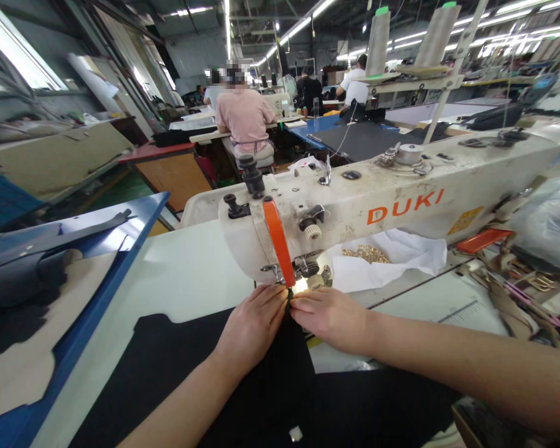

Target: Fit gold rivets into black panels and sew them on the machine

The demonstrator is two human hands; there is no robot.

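Observation:
Black fabric (182,367) lies across the bed of a white sewing machine (345,199) and hangs toward me. Just under the machine's head, my left hand (254,320) has its fingers pressed together on the fabric's edge. My right hand (331,317) pinches the same edge from the other side, fingertips almost meeting those of the left. An orange guard (280,242) runs down the front of the head to the fingertips. A small lamp lights the spot there. The needle and presser foot are hidden behind the guard and fingers.
White paper (420,252) holding gold-coloured metal pieces (368,253) sits behind the machine's arm. An orange tray (485,240) and loose straps are at right. At left, a blue table (144,214) carries dark cut pieces. Thread cones (378,43) stand above; a person in pink (245,118) sits ahead.

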